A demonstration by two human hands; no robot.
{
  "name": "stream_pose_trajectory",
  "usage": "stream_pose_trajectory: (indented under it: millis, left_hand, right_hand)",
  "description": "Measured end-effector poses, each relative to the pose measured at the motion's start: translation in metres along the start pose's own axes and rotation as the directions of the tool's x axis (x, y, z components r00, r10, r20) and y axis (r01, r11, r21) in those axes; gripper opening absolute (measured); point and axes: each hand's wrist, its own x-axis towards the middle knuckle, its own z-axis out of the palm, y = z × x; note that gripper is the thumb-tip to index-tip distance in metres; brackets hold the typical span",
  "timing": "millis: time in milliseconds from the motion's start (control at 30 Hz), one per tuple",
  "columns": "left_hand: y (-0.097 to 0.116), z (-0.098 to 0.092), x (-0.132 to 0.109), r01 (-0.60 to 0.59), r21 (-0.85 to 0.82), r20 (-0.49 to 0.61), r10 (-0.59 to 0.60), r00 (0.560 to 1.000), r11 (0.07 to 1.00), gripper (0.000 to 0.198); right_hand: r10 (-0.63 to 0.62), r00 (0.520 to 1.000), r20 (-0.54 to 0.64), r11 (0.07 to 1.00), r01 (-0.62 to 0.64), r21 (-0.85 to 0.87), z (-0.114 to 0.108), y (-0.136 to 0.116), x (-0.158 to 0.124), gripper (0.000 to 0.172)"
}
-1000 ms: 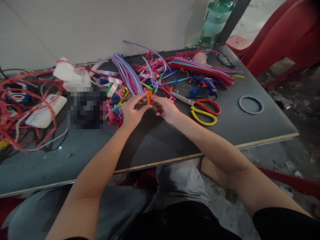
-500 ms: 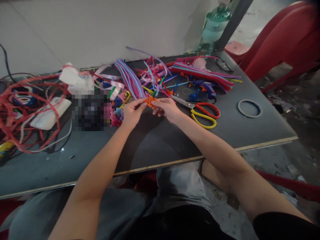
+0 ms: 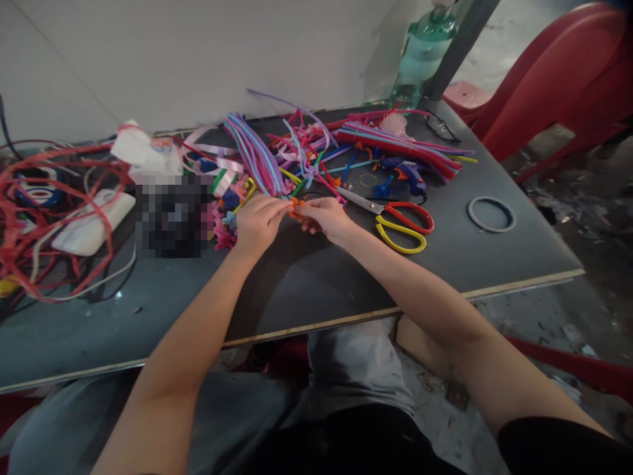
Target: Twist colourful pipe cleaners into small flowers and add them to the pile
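Both hands meet above the dark table, pinching one small orange pipe-cleaner piece between them. My left hand has its fingers curled onto the piece's left side. My right hand pinches the right side. Most of the orange piece is hidden by my fingertips. Just behind the hands lies a heap of coloured pipe cleaners. A cluster of small finished pipe-cleaner shapes sits beside my left hand.
Red-and-yellow scissors lie right of my right hand, a blue glue gun behind them. A grey ring rests near the right edge. Red cord tangle and a white device fill the left. A green bottle stands at the back.
My left fingers have curled further over the orange piece, and both hands have dropped slightly toward the table. The view has shifted a little.
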Motion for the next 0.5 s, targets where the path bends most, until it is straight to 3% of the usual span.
stream_pose_trajectory:
  millis: [133,333,500]
  left_hand:
    - [-0.002,-0.004,0.001,0.012,0.097,0.0,-0.012,1.0,0.995,0.037]
    - [0.008,0.003,-0.004,0.167,-0.02,0.022,-0.166,0.986,0.986,0.044]
    - [0.012,0.011,-0.008,0.266,0.016,-0.002,-0.266,0.964,0.964,0.042]
  right_hand:
    - [-0.09,0.996,-0.011,0.996,0.089,-0.008,0.002,0.004,0.001,0.025]
    - [-0.288,0.947,-0.143,0.955,0.295,0.03,0.003,0.006,-0.001,0.027]
    - [-0.273,0.956,-0.111,0.962,0.274,-0.001,0.005,0.009,-0.001,0.021]
